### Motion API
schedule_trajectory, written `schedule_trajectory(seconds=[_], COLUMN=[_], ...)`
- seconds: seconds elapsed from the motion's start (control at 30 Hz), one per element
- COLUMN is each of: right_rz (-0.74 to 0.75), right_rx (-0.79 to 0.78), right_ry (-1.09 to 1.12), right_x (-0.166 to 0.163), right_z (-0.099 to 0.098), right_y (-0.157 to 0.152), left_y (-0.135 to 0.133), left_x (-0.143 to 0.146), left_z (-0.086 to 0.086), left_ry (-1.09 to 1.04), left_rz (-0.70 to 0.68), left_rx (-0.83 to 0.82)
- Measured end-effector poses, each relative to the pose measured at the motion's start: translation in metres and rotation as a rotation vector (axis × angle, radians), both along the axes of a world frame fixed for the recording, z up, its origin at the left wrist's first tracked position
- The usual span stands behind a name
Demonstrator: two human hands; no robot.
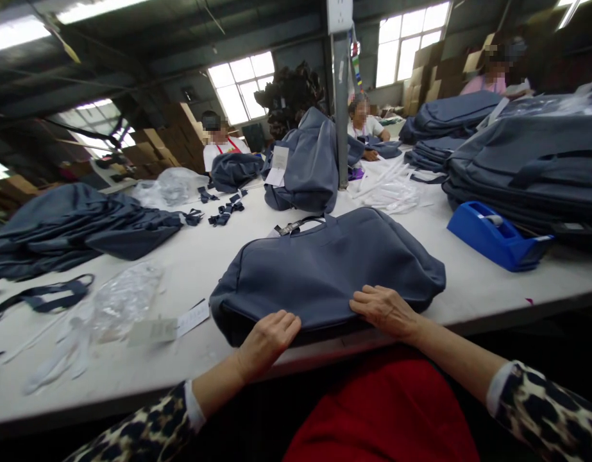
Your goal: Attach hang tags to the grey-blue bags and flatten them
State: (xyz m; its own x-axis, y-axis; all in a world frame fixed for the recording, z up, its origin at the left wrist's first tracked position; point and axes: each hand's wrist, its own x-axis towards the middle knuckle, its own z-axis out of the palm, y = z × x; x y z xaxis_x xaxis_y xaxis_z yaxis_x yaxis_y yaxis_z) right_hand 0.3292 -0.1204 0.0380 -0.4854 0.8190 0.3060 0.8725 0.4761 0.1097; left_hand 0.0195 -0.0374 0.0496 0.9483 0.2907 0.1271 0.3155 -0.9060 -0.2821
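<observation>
Left side of bench (492, 289): pile of grey fabric (69, 224), a loose strap (45, 296), clear plastic bags (125, 298), a paper tag (192, 317).

Left hand (267, 340) lies palm down on the near left edge of the grey bag (324, 269), fingers (283, 321) curled over the hem; can't tell whether they pinch it or just press.

The bag lies flat at the bench's front edge, handles and buckle pointing away.

Right hand (385, 311) is flat on the near right edge, fingers spread, gripping nothing visible.

Judgement: looks like flattening or squaring the near hem. Keep both palms level, press evenly outward from centre, don't drag the bag off the edge.

Far right: blue tape dispenser (498, 234), well apart, with stacked bags (531, 167) behind.
</observation>
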Motion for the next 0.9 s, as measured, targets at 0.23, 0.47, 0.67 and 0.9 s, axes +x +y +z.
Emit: schedule_trajectory(seconds=[0.23, 0.47, 0.67, 0.9], right_rz=[0.029, 0.058, 0.030, -0.078], right_rx=[0.077, 0.068, 0.047, 0.414], right_ry=[-0.015, 0.071, -0.066, -0.343], right_x=[0.003, 0.004, -0.004, -0.025], right_z=[-0.037, -0.039, -0.035, -0.054], right_y=[-0.009, -0.010, -0.008, 0.007], left_y=[-0.014, -0.009, -0.011, -0.004], left_x=[-0.009, 0.002, 0.020, 0.037], left_z=[-0.043, -0.037, -0.027, -0.028], left_ry=[-0.090, 0.025, 0.163, 0.087], left_rz=[-0.059, -0.001, 0.037, 0.132], left_rx=[0.061, 0.037, 0.048, 0.116])
